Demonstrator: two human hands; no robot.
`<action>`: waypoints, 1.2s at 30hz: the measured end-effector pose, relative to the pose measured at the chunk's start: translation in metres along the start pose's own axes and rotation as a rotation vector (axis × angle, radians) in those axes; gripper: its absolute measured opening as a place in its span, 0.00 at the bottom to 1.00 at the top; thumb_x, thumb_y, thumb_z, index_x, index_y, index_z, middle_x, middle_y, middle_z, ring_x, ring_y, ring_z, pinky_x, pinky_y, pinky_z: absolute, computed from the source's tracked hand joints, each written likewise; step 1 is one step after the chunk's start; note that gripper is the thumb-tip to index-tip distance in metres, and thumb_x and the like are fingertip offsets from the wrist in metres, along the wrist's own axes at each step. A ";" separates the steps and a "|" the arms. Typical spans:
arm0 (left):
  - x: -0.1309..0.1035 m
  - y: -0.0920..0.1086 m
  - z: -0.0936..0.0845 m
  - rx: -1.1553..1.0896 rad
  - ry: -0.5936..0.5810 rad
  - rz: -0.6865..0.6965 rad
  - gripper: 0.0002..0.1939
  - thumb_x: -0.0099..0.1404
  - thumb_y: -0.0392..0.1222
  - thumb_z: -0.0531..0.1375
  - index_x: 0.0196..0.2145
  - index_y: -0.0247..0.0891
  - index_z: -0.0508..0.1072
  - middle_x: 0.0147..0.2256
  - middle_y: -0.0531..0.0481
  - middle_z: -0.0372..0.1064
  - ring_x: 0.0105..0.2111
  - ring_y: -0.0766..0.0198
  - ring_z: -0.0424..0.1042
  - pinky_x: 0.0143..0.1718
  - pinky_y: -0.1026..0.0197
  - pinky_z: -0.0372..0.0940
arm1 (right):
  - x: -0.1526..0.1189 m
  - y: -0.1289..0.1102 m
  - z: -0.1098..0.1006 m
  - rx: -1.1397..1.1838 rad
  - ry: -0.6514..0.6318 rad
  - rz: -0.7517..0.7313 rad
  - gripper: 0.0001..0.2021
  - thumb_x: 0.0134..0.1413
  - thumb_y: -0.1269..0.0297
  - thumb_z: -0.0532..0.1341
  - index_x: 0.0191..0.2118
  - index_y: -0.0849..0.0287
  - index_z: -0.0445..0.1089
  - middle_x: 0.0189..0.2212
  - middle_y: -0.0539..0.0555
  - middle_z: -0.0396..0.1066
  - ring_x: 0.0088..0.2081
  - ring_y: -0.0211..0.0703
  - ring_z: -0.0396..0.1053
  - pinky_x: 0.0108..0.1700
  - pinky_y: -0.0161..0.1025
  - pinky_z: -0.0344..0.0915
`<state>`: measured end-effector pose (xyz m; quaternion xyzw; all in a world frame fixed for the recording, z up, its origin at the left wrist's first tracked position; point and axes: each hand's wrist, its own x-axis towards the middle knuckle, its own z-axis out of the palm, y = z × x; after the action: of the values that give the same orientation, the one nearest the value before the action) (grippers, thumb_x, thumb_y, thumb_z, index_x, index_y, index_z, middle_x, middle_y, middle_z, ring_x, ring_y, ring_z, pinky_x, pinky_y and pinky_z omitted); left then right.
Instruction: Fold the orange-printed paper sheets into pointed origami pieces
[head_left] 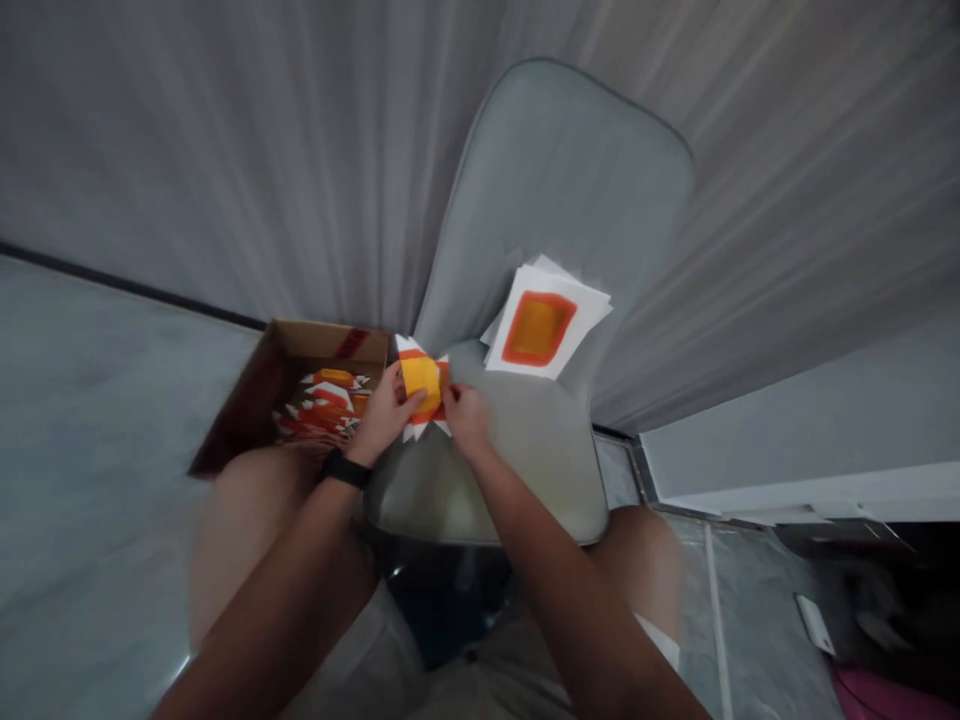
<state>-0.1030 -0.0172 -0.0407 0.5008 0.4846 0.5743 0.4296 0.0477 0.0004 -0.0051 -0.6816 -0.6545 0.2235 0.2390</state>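
Observation:
Both hands hold a folded paper piece (421, 378), yellow and orange with white pointed corners, above the left edge of a grey chair seat (517, 450). My left hand (382, 415) grips its left side, thumb lying across the yellow face. At its right edge, my right hand (466, 412) pinches the paper between thumb and fingers. Against the chair's backrest leans a stack of white sheets (592, 308), the front one bearing an orange-and-yellow painted square. Left of the seat, several similar folded papers (330, 395) lie in a cardboard box (232, 410).
A grey curtain (300, 150) hangs behind the chair backrest (570, 170). My knees stand on both sides of the seat. At lower right are a small white object (814, 622) and something pink (874, 692) on the grey floor (82, 480).

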 end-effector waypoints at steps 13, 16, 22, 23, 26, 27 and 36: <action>0.000 0.014 0.024 0.566 0.010 0.020 0.19 0.74 0.51 0.52 0.46 0.36 0.76 0.39 0.44 0.77 0.39 0.55 0.75 0.43 0.57 0.69 | -0.110 0.108 -0.023 0.081 0.187 -0.291 0.17 0.69 0.65 0.54 0.52 0.61 0.78 0.56 0.66 0.72 0.59 0.53 0.69 0.64 0.51 0.65; 0.003 0.013 0.027 0.754 0.032 0.048 0.19 0.72 0.50 0.55 0.50 0.35 0.77 0.43 0.38 0.75 0.47 0.48 0.74 0.53 0.51 0.67 | -0.122 0.122 -0.020 0.011 0.194 -0.325 0.18 0.69 0.67 0.55 0.56 0.61 0.76 0.59 0.68 0.71 0.60 0.55 0.68 0.64 0.54 0.65; -0.007 0.010 0.025 0.860 0.175 0.129 0.32 0.71 0.51 0.58 0.67 0.32 0.64 0.61 0.30 0.64 0.64 0.45 0.64 0.67 0.46 0.59 | -0.121 0.125 -0.019 -0.005 0.184 -0.355 0.18 0.67 0.70 0.55 0.56 0.61 0.76 0.60 0.67 0.71 0.61 0.56 0.67 0.64 0.55 0.65; -0.009 0.011 0.026 0.857 0.190 0.148 0.32 0.71 0.51 0.58 0.68 0.33 0.64 0.62 0.31 0.63 0.65 0.46 0.63 0.68 0.46 0.58 | -0.121 0.125 -0.019 -0.009 0.186 -0.359 0.18 0.66 0.71 0.55 0.56 0.61 0.76 0.60 0.67 0.71 0.60 0.56 0.67 0.64 0.56 0.65; -0.013 0.013 0.036 0.888 0.169 0.229 0.32 0.73 0.50 0.56 0.69 0.34 0.62 0.66 0.33 0.61 0.68 0.48 0.60 0.70 0.47 0.55 | -0.124 0.124 -0.019 -0.037 0.194 -0.371 0.18 0.67 0.71 0.54 0.56 0.62 0.76 0.59 0.68 0.71 0.59 0.58 0.68 0.62 0.58 0.66; -0.012 0.013 0.041 0.916 0.130 0.257 0.32 0.73 0.50 0.55 0.69 0.33 0.61 0.68 0.33 0.59 0.69 0.48 0.58 0.71 0.47 0.54 | -0.124 0.124 -0.019 -0.047 0.197 -0.374 0.18 0.67 0.71 0.54 0.55 0.62 0.76 0.59 0.68 0.71 0.59 0.59 0.68 0.61 0.58 0.67; -0.014 0.003 0.047 1.123 -0.262 0.334 0.31 0.75 0.50 0.50 0.67 0.29 0.64 0.71 0.31 0.55 0.74 0.46 0.50 0.73 0.42 0.49 | -0.128 0.116 -0.028 -0.012 0.186 -0.386 0.16 0.65 0.72 0.56 0.53 0.59 0.77 0.57 0.65 0.72 0.60 0.55 0.67 0.63 0.54 0.66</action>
<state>-0.0543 -0.0259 -0.0384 0.7873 0.5716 0.2236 0.0596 0.1512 -0.1321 -0.0557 -0.5626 -0.7494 0.1060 0.3326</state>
